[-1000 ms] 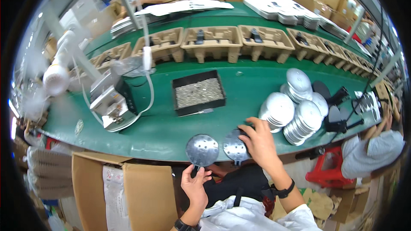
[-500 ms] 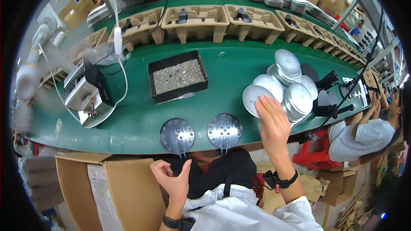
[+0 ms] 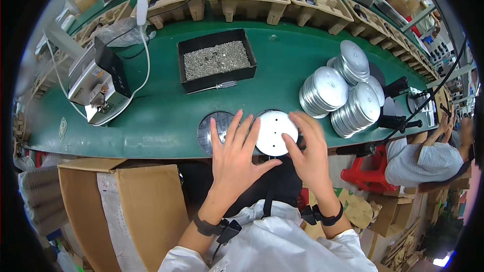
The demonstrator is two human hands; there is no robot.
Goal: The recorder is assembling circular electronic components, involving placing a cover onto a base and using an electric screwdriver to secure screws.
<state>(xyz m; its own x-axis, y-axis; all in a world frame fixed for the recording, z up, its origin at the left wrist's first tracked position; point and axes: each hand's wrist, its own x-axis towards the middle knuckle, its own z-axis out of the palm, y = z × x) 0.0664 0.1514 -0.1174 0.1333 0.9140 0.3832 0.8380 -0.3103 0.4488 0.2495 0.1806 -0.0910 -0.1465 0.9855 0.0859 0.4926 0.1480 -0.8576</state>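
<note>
A shiny metal disc (image 3: 268, 133) with a row of small holes lies over the right one of two dark round plastic bases. Only a thin rim of that base shows. My right hand (image 3: 311, 153) grips the disc's right edge, with the thumb on its lower right and the fingers round its upper right. Spread wide, my left hand (image 3: 234, 158) hovers by the disc's left side and holds nothing. It partly hides the left round base (image 3: 204, 133), whose inside faces up at the table's near edge.
Several stacks of metal discs (image 3: 322, 90) stand to the right. Farther back sit a black box of small screws (image 3: 217, 59), a screwdriver (image 3: 217, 87) and cardboard trays (image 3: 247, 1). A corded device (image 3: 98, 90) is at left, an open carton (image 3: 151, 201) below. Another person (image 3: 421, 163) sits at right.
My right hand has brought a disc from the stacks leftward onto the right base. My left hand has risen from below the table edge and spread its fingers beside it.
</note>
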